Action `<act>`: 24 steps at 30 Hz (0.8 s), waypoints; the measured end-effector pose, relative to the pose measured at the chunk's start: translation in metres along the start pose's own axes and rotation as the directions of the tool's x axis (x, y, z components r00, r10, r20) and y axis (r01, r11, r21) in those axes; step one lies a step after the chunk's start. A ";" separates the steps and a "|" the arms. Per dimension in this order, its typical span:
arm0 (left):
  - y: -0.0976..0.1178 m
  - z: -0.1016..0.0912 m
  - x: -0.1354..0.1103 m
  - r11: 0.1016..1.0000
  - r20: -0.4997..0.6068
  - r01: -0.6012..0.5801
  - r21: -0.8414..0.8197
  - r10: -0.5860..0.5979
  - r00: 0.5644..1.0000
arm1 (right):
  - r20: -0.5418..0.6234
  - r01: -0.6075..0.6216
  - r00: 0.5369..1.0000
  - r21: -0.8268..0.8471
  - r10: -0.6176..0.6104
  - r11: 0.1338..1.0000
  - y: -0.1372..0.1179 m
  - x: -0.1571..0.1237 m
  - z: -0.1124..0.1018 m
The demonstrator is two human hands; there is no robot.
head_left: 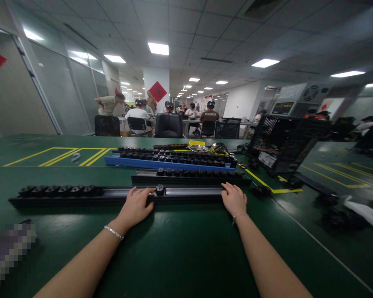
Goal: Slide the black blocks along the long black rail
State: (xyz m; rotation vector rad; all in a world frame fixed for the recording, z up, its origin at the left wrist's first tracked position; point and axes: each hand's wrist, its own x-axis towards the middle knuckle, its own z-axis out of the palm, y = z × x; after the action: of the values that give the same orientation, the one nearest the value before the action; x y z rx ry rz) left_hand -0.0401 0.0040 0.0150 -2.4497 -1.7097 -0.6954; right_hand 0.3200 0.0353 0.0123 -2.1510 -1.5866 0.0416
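Slider (pixel 159 190) positioning on rail (pixel 186 193) near desk (pixel 180 248) front edge, left hand (pixel 135 207) flat, open beside slider, right hand (pixel 234 198) open, pressing rail's right end; likely calls for steadying rail while nudging.

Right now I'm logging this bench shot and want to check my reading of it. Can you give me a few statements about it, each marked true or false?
1. The left hand and the right hand both rest on the nearest black rail. True.
2. The parts on that rail are bunched at its right end. False: the small black parts are bunched toward the left end, and a single part sits by the left hand's fingers.
3. A blue rail lies behind a second black rail. True.
4. The bench top is red. False: the table is green with yellow lines.
5. The right hand holds a bowl. False: the metal bowl sits far back, beyond the blue rail.
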 end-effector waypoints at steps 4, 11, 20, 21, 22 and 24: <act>0.000 0.000 0.000 1.000 0.001 -0.008 0.011 0.008 1.000 | 0.013 -0.002 1.000 -0.010 0.002 1.000 0.000 0.000 -0.001; 0.005 -0.001 0.000 0.999 0.018 -0.017 0.033 0.016 1.000 | 0.017 -0.003 1.000 -0.017 0.004 1.000 -0.002 -0.001 -0.004; 0.007 -0.003 -0.001 1.000 0.034 -0.021 0.023 0.020 0.999 | 0.021 -0.001 1.000 -0.003 0.001 1.000 -0.002 -0.001 -0.003; 0.007 -0.003 -0.001 1.000 0.034 -0.020 0.022 0.020 0.999 | 0.018 0.000 1.000 -0.003 0.000 1.000 -0.002 -0.001 -0.003; 0.007 -0.003 -0.001 1.000 0.034 -0.021 0.021 0.020 0.999 | 0.015 0.003 1.000 -0.004 -0.002 1.000 -0.001 -0.001 -0.003; 0.006 -0.002 0.000 1.000 0.033 -0.023 0.020 0.023 0.999 | 0.007 0.007 1.000 -0.008 -0.007 1.000 -0.001 -0.002 -0.002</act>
State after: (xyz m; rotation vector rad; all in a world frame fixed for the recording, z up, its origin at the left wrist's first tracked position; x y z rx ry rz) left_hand -0.0352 0.0007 0.0180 -2.4768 -1.6885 -0.6363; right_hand 0.3191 0.0333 0.0143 -2.1531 -1.6008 0.0404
